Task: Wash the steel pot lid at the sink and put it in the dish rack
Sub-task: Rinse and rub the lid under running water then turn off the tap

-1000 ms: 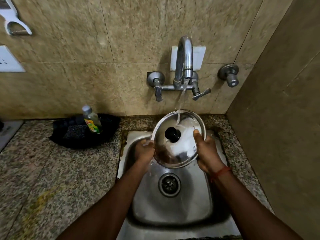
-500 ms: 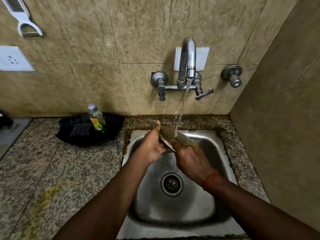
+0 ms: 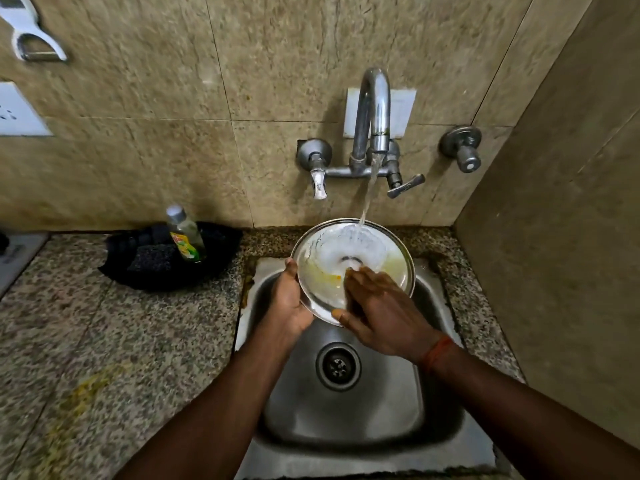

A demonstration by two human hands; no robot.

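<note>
The round steel pot lid (image 3: 391, 263) is held over the steel sink (image 3: 349, 407) with its hollow underside facing me, a yellowish smear on the inside. Water from the tap (image 3: 375, 109) falls onto its upper part. My left hand (image 3: 289, 303) grips the lid's left rim from below. My right hand (image 3: 375, 306) lies flat on the inside surface, fingers spread and pressed against the metal near the centre. The knob is hidden on the far side. No dish rack is in view.
A dish-soap bottle (image 3: 185, 235) stands in a black holder (image 3: 152, 261) on the granite counter (image 3: 104, 341) left of the sink. A yellow stain marks the counter at the lower left. A tiled wall closes the right side. A separate valve (image 3: 462, 148) sticks out right of the tap.
The lid was flipped: a second ago its knob side faced me, then it turned edge-on, and now its underside faces up. My right hand left the rim and now rubs the inside.
</note>
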